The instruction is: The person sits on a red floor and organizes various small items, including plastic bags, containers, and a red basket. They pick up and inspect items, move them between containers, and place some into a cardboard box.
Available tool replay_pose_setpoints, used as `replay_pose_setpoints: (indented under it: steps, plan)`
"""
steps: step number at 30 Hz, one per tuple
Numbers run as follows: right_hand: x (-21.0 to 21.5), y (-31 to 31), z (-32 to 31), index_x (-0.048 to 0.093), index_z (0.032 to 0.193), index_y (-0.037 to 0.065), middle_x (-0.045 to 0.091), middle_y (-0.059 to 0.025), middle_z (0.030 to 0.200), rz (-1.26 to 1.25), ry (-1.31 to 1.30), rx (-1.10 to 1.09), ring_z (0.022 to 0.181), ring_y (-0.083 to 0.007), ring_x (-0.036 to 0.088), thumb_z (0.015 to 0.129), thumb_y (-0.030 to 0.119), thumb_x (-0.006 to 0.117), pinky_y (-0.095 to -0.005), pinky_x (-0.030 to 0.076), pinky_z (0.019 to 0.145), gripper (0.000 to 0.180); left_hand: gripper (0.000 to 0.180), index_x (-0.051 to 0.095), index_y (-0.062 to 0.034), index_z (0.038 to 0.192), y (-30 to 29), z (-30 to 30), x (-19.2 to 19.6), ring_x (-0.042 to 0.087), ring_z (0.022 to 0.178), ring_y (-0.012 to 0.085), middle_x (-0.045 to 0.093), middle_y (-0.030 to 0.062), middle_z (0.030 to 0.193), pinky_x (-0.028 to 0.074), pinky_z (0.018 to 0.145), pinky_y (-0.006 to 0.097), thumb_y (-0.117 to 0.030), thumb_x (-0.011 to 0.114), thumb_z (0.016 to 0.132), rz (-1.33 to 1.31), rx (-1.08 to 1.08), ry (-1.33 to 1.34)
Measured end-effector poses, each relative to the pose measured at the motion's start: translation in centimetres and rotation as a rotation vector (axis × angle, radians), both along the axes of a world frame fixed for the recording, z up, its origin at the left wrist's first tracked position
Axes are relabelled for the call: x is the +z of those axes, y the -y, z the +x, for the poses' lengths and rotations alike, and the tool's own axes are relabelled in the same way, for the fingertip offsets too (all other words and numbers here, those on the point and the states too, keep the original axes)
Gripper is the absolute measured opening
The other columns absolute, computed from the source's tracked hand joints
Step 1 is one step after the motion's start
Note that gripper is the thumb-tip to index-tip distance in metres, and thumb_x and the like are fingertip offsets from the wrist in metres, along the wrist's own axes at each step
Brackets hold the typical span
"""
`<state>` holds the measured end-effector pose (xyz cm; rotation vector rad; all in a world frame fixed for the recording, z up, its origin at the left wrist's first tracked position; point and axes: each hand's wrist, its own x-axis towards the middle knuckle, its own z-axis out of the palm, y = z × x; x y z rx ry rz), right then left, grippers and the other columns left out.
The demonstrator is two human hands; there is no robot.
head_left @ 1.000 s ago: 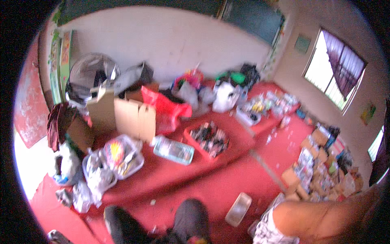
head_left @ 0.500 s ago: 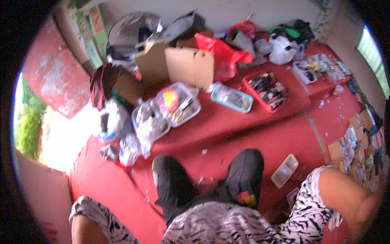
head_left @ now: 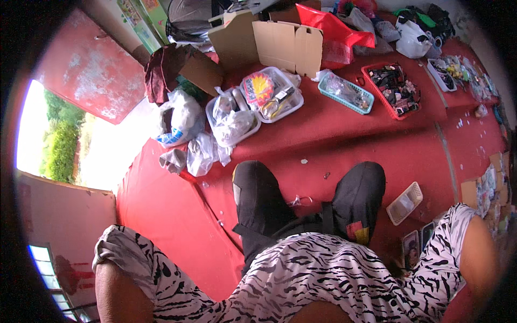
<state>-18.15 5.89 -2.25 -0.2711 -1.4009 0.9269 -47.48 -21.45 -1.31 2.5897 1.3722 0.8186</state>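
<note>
Neither of my hands shows; both are beyond the picture's lower part. My bare left arm (head_left: 123, 295) runs down out of view at the lower left, below a black-and-white patterned sleeve (head_left: 129, 247). At the right edge my right arm (head_left: 479, 255) also drops out of sight. My knees, in dark trousers (head_left: 258, 194), are bent on the red floor covering (head_left: 161, 199). Beside my right knee lies a small white basket (head_left: 397, 214). Partly hidden by my right sleeve are flat dark-faced items (head_left: 411, 250) with pale edges.
Ahead stand white plastic tubs (head_left: 232, 143) holding bags and packets, a turquoise basket (head_left: 344, 103), and a red basket (head_left: 384, 100) of small dark pieces. Behind them are opened cardboard boxes (head_left: 272, 46) and a red bag (head_left: 336, 27). Plastic bags (head_left: 186, 116) lie near the left doorway.
The view has tipped downward and shifted left, so the baskets and boxes appear higher and farther right. More of my shirt shows. My hands stay out of view.
</note>
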Motion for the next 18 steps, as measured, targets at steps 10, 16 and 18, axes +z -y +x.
replay_pose_setpoints:
  steps: [10, 16, 18]
  plan:
    - [0.5, 0.3, -0.2, 0.049, 0.097, 0.0, 0.041, -0.0036, 0.074, 0.0, -0.024, 0.001, 0.06, -0.0154, 0.041, 0.086, 0.017, 0.051, -0.0305, 0.041, 0.063, 0.02, 0.029, 0.051, -0.0074, 0.077, 0.2, 0.2, 0.8, 0.045, 0.06, 0.0152, 0.05, 0.0038, 0.073, 0.036, 0.054, 0.027, -0.033, 0.042, 0.087, 0.018, 0.0, -0.034]
    - [0.5, 0.7, -1.2, 0.049, 0.096, 0.0, 0.041, -0.0034, 0.073, 0.011, -0.055, 0.019, 0.059, -0.0154, 0.041, 0.086, 0.018, 0.051, -0.0307, 0.041, 0.063, 0.02, 0.03, 0.052, -0.007, 0.078, 0.0, 0.1, 0.5, 0.046, 0.061, 0.0154, 0.051, 0.0042, 0.074, 0.037, 0.054, 0.027, -0.034, 0.041, 0.087, 0.017, 0.012, -0.046]
    - [0.5, 1.4, -1.2, 0.049, 0.096, 0.0, 0.04, -0.0033, 0.073, 0.016, -0.048, 0.028, 0.059, -0.0154, 0.04, 0.086, 0.018, 0.051, -0.0307, 0.04, 0.063, 0.02, 0.03, 0.052, -0.0068, 0.078, 0.4, 0.4, 0.4, 0.046, 0.061, 0.0154, 0.051, 0.0043, 0.074, 0.037, 0.054, 0.027, -0.034, 0.041, 0.087, 0.01, 0.008, -0.042]
